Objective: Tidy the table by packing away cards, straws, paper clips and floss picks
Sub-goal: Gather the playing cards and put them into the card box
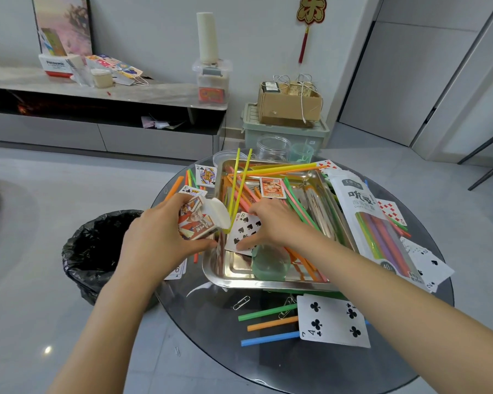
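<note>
Both forearms bare, stretched far. Left hand (157, 231) palm right, fingers curled round card box (197, 220). Right hand (273, 223) palm down, fingers and thumb pinching card (244, 231).

Round dark glass table (325, 371). On it: metal tray (239, 282) in the middle, straw packet (362, 211) touching its right side, clubs card (333, 319) in front, overlapping green straw (264, 314), orange straw (271, 324) and blue straw (268, 339). Paper clip (241, 302) nearby, clear jar (273, 147) and green cup (300, 153) at back.
</note>
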Demonstrator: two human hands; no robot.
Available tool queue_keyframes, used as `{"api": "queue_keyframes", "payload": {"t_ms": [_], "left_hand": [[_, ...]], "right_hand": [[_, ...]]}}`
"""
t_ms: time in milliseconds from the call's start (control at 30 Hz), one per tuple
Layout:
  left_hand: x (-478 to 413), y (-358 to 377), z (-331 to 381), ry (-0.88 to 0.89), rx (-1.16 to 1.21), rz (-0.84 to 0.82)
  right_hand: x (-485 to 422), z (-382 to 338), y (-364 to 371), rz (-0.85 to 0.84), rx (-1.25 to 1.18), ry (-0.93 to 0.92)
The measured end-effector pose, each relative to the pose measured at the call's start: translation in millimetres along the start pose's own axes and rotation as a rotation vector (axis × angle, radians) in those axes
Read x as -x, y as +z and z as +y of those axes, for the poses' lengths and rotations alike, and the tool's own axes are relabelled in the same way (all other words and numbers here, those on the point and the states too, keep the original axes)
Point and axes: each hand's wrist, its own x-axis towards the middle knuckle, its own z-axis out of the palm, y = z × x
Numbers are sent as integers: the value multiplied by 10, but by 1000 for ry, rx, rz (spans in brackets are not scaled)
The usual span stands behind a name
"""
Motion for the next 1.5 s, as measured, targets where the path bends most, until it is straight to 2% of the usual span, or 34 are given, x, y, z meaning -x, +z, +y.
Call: {"api": "queue_keyframes", "payload": {"t_ms": [133,233,367,500,600,700,833,1200,1500], "left_hand": [[3,-17,-14,-6,22,6],[17,-26,-22,-9,29,0],[25,-39,-7,-20,32,-21],[27,-40,19,-27,48,-49],[25,-34,72,-8,71,-66],[36,-11,116,38,140,-74],[61,20,159,86,252,-83],[83,17,226,130,247,-72],[61,64,241,132,183,-51]], "right_hand": [[-32,-67,-70,-74,-4,26],[-148,-41,-24,-42,-71,48],[-151,83,-54,111,-437,120],[116,160,-310,415,-845,161],[333,106,-485,446,-1081,83],[464,18,-569,425,-1039,9],[524,-25,-603,423,-975,25],[569,-11,-660,366,-913,65],[499,-178,-593,565,-832,47]]}}
